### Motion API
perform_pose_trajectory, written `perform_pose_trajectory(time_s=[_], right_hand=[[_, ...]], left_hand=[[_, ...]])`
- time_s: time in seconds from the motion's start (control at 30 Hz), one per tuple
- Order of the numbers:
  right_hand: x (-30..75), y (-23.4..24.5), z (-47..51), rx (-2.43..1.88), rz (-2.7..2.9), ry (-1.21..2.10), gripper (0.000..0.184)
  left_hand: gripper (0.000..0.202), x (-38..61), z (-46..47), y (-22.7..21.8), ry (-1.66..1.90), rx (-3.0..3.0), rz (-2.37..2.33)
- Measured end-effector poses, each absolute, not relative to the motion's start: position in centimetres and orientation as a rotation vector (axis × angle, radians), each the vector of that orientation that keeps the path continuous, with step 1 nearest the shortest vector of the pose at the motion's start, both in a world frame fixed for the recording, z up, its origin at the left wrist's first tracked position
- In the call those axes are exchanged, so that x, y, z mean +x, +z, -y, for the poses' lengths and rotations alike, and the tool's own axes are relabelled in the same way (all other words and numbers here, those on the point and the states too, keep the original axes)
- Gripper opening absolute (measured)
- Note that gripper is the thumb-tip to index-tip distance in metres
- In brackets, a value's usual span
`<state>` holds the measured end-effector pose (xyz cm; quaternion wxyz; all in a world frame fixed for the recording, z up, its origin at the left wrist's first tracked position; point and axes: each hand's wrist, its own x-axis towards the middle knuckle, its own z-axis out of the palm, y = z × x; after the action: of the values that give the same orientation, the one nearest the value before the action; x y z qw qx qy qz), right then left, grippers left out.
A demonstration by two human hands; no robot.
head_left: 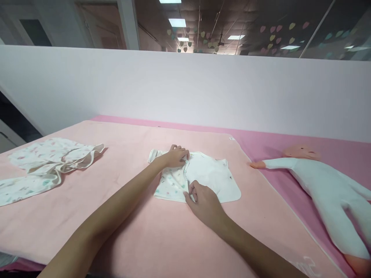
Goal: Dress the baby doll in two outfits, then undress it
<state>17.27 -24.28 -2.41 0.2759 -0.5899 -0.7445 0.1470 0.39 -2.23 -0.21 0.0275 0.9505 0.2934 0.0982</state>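
Observation:
A small white baby shirt (213,177) lies spread on the pink blanket in front of me. Its left part, printed with small coloured figures, is folded over, while the right part shows a plain white inside. My left hand (176,156) is at the top of the printed flap, fingers bent and closed on its upper edge near the middle. Lower down, my right hand (205,200) pinches the flap's edge by the bottom hem between thumb and fingers. The fingertips partly hide the cloth they hold.
At the left lies a crumpled printed baby garment (55,158). A baby doll (321,189) in a white body lies at the right, on the pink mat (262,143) beside the pale pink blanket (124,143). Behind runs a white low wall (185,88) with glass above it.

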Motion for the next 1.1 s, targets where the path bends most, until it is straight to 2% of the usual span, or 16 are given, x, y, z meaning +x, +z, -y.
perform_pose_trajectory(time_s=[0.17, 0.4, 0.5, 0.67, 0.9, 1.1], right_hand=[[17.4, -2.3, 23.6, -1.606, 1.955, 0.483, 0.018], [16.9, -2.6, 23.8, -1.664, 1.976, 0.328, 0.021], [16.8, -2.5, 23.8, -1.699, 2.002, 0.276, 0.025], [16.9, -2.5, 23.7, -1.695, 2.016, 0.274, 0.027], [17.0, -2.6, 23.9, -1.642, 2.031, 0.291, 0.027], [17.4, -2.5, 23.8, -1.588, 1.987, 0.409, 0.028]], left_hand=[[0.012, 0.6, 2.6, -0.7, 0.521, 2.908, -0.962], [0.024, 1.8, 3.5, -0.9, 0.803, 2.779, -1.332], [0.021, 2.4, 4.5, -0.7, 0.688, 2.654, -1.468], [0.047, 3.4, 6.3, -0.5, 0.378, 2.587, -1.501], [0.039, 5.7, 6.2, 0.6, 0.086, 2.588, -1.673], [0.041, 6.2, 4.8, 1.3, -0.039, 2.52, -1.673]])
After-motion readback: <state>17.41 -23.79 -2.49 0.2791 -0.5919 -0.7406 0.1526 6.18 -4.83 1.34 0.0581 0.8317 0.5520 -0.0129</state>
